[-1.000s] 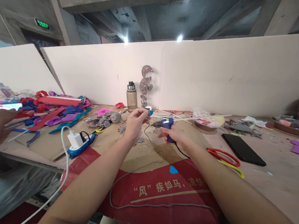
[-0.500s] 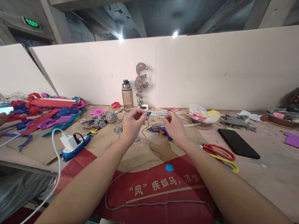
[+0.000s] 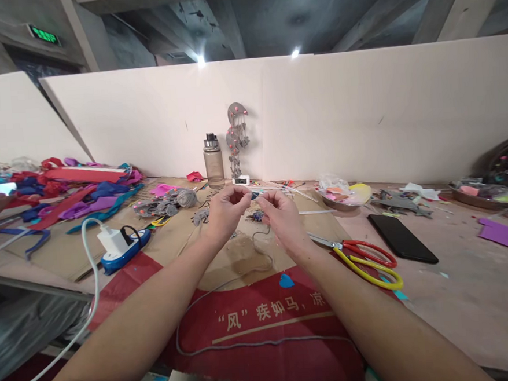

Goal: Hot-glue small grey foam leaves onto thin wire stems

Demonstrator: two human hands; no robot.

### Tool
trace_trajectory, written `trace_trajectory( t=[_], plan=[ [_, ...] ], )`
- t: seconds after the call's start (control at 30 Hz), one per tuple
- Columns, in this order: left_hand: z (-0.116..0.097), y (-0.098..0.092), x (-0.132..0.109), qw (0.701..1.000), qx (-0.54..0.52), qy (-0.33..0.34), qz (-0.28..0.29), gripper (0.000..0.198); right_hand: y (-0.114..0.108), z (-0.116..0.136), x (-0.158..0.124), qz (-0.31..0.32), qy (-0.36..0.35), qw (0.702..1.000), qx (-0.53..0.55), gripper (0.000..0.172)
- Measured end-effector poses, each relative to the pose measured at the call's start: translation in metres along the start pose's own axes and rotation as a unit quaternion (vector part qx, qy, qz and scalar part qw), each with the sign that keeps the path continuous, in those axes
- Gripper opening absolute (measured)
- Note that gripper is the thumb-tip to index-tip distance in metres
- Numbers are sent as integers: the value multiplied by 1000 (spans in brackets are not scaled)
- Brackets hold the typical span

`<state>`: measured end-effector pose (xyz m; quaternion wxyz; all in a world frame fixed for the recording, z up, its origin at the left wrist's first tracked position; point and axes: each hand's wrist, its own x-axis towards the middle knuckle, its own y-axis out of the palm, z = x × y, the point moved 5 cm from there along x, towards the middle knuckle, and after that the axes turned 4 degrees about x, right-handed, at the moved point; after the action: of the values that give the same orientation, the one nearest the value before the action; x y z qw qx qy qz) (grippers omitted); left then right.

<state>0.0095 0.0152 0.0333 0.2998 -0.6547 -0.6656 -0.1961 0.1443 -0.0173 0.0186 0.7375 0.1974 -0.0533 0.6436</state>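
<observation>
Between cardboard [image 3: 236, 255] edges, left fingers [image 3: 243, 199] pinch a blue scrap [image 3: 255, 195]; right fingers [image 3: 267, 202], hold unclear.

Two lamps [image 3: 201, 60] [image 3: 295, 53] are glaring as white bursts beneath the dim ceiling [image 3: 268, 24], the pale panel [image 3: 339, 112] is catching soft, even light, a faint shadow is falling beside the grey ornament [image 3: 234, 137], the dark piece [image 3: 254, 195] at the left hand [image 3: 231, 208] is looking indistinct, and wide-angle distortion is stretching the edges.
</observation>
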Motion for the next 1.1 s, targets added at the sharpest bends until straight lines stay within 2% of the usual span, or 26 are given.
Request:
trace_trajectory(
  t=[0.17, 0.47, 0.83, 1.1],
  plan=[
    [7, 5, 0, 993, -103, -52, 33, 15, -8, 3, 2, -35, -51, 996, -66, 19],
    [9, 9, -1, 984, -156, -74, 46, 15, -12, 2, 3, -48, -76, 990, -110, 17],
    [4, 10, -3, 977, -186, -85, 55, 16, -10, 6, 1, -45, -71, 992, -96, 16],
    [4, 10, -3, 973, -200, -92, 73, 15, -9, 5, 0, -19, -47, 996, -70, 21]
  ],
)
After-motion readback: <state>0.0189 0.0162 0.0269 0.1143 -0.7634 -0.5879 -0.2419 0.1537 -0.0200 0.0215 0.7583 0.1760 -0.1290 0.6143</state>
